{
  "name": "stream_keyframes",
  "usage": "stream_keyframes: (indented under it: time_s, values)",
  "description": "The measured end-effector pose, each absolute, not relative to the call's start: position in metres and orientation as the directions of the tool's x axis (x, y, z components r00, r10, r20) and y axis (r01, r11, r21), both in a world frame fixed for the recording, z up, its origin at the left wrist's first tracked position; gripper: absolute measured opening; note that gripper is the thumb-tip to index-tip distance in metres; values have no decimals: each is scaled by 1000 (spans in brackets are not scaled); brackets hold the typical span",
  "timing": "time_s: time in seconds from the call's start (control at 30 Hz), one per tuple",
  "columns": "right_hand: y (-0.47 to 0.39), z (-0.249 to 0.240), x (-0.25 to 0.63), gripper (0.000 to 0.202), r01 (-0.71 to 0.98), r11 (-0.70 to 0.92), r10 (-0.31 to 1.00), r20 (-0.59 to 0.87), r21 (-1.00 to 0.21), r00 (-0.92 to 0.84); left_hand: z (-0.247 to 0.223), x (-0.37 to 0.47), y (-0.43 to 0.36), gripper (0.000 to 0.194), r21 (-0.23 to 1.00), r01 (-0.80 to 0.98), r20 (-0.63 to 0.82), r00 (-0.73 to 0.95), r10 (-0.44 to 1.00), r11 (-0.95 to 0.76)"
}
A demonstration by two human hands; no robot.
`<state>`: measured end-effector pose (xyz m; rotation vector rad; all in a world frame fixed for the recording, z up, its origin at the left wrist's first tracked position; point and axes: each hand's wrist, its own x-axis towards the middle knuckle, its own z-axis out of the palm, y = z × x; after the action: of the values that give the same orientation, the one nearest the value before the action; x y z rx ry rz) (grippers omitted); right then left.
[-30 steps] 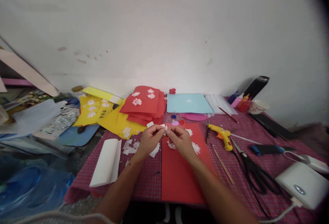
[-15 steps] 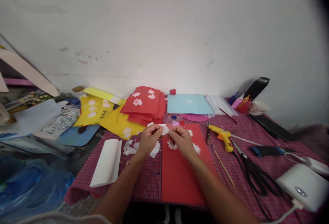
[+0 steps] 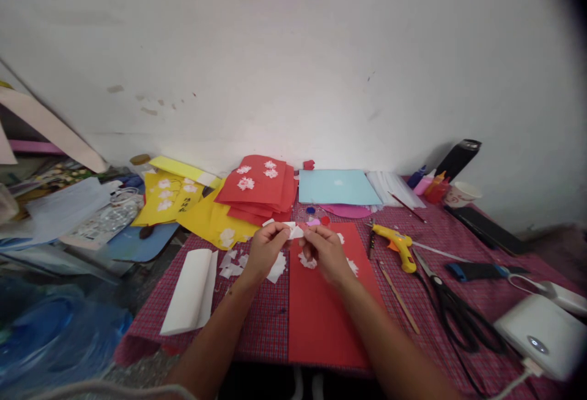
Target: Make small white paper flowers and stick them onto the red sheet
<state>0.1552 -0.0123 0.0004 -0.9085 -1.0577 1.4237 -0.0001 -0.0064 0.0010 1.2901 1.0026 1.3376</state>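
A small piece of white paper (image 3: 296,233) is pinched between my two hands, over the top edge of a red sheet (image 3: 328,320). My left hand (image 3: 269,246) grips the paper's left side with thumb and finger. On its right side, the fingertips of my right hand (image 3: 324,250) are closed on the same piece. White paper flowers (image 3: 307,261) lie on the red sheet, partly covered by my right hand. Left of the sheet are torn white paper scraps (image 3: 233,263) and a larger white piece (image 3: 277,267).
A folded white sheet (image 3: 189,293) lies at the left. Red flower cards (image 3: 257,189), yellow sheets (image 3: 213,216) and a blue sheet (image 3: 337,187) lie at the back. To the right are a yellow glue gun (image 3: 398,244), scissors (image 3: 452,305), a wooden stick (image 3: 400,299) and a white box (image 3: 543,333).
My right hand has shifted slightly right, and more of the white paper shows between my fingers. My left hand stays almost where it was.
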Motion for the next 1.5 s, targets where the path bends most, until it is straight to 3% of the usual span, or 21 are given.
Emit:
stream_keyframes:
  time_s: [0.2, 0.37, 0.53, 0.67, 0.83, 1.17, 1.5]
  values:
    - [-12, 3, 155, 26, -424, -58, 995, -19, -904, -97, 0, 0, -5, 20, 980, -131, 160, 60, 985, -151]
    - [-11, 1, 155, 30, -390, 2, 997, 33, -921, -74, 0, 0, -5, 19, 977, -155, 154, 56, 986, -144]
    - [-11, 2, 154, 15, -313, 116, 993, 117, -943, 17, -1, 1, -5, 20, 978, -172, 131, 54, 990, -120]
    - [-12, 3, 154, 11, -274, 114, 991, 127, -955, -30, 0, 1, -5, 20, 980, -158, 129, 53, 990, -119]
    - [-13, 2, 154, 19, -220, 66, 991, 90, -973, -102, 0, 1, -6, 19, 982, -72, 179, 53, 982, -175]
    - [-10, -3, 155, 19, -184, 52, 993, 71, -981, -97, 2, 0, -9, 16, 931, 195, 302, 65, 951, -309]
    - [-8, -5, 156, 26, -151, 18, 998, 27, -988, -54, 6, 1, -11, 16, 843, 331, 425, 72, 902, -423]
